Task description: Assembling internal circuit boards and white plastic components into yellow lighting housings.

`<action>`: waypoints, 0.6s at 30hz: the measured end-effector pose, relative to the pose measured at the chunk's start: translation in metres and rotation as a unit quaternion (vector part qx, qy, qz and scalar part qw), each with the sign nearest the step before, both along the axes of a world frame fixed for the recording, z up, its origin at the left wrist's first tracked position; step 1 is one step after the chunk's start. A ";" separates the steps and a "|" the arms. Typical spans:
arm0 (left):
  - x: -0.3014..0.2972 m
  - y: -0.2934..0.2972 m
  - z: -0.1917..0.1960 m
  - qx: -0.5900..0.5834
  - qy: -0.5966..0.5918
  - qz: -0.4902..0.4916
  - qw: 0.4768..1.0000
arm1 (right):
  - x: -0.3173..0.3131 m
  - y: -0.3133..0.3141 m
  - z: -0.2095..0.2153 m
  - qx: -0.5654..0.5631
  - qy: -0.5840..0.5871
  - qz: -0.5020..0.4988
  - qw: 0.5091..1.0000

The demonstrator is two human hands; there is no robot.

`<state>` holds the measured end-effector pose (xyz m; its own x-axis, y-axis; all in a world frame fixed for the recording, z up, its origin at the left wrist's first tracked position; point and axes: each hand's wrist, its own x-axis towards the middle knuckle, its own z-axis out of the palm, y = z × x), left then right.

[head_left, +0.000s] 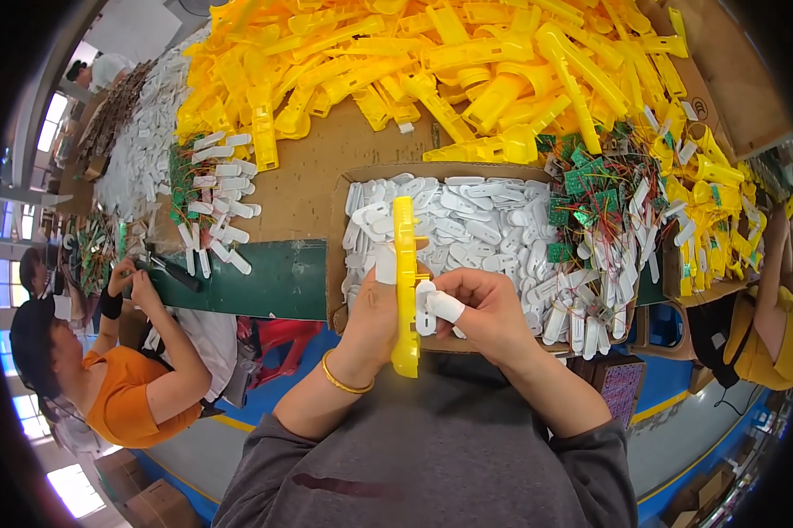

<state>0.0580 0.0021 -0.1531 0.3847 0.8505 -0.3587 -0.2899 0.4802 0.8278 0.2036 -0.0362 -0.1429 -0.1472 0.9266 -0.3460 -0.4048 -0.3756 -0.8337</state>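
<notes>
A worker's left hand (374, 321) grips a long yellow plastic handle (404, 286), held upright over the near edge of a cardboard tray (336, 255) of white clips (484, 229). The right hand (484, 312), one finger taped white, pinches a white clip (425, 308) against the handle's side. Green circuit boards (590, 198) with wires lie to the right; yellow handles (467, 62) heap the bench (308, 176) beyond. At left, a person in orange (128, 387) works.
</notes>
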 end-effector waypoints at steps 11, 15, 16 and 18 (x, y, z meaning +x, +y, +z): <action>0.019 -0.005 -0.009 0.101 0.087 -0.011 0.991 | 0.003 -0.019 -0.001 0.019 -0.033 -0.054 0.998; 0.013 -0.005 -0.003 0.153 0.102 -0.180 0.966 | 0.022 -0.019 -0.005 0.021 -0.064 -0.061 0.996; 0.017 -0.006 -0.003 0.154 0.096 -0.185 0.966 | 0.033 -0.021 -0.005 0.078 -0.185 0.020 0.979; 0.019 -0.008 -0.001 0.098 0.122 -0.279 0.947 | 0.055 -0.024 -0.006 0.205 -0.393 0.077 0.893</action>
<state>0.0768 -0.0057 -0.1543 0.7194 0.5992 -0.3514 0.1758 0.3324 0.9266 0.2583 -0.0605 -0.1489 -0.1452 0.9888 -0.0340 0.3964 0.0266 -0.9177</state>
